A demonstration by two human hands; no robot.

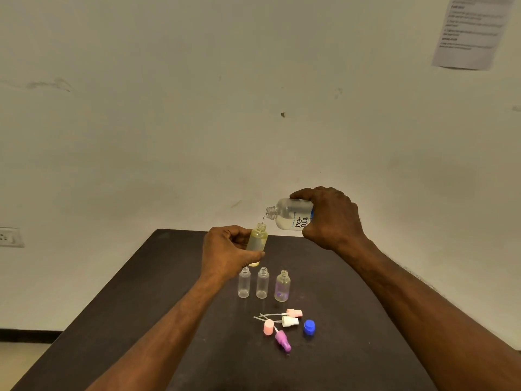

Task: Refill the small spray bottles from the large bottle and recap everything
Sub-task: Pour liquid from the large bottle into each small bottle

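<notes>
White printed paper sheet (473,32) on wall: text blurred, top cut off. White wall socket (10,237) clipped at left edge. Small yellow-tinted bottle (258,239) base hidden by fingers.

Printed paper sheet (473,31) on wall; wall socket (10,237) at left.

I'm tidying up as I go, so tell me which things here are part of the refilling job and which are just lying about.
Part of the job:
large bottle in the right hand
yellow small bottle in the left hand
three uncapped small bottles
spray tops
blue cap

Just there:
paper sheet on the wall
wall socket
</notes>
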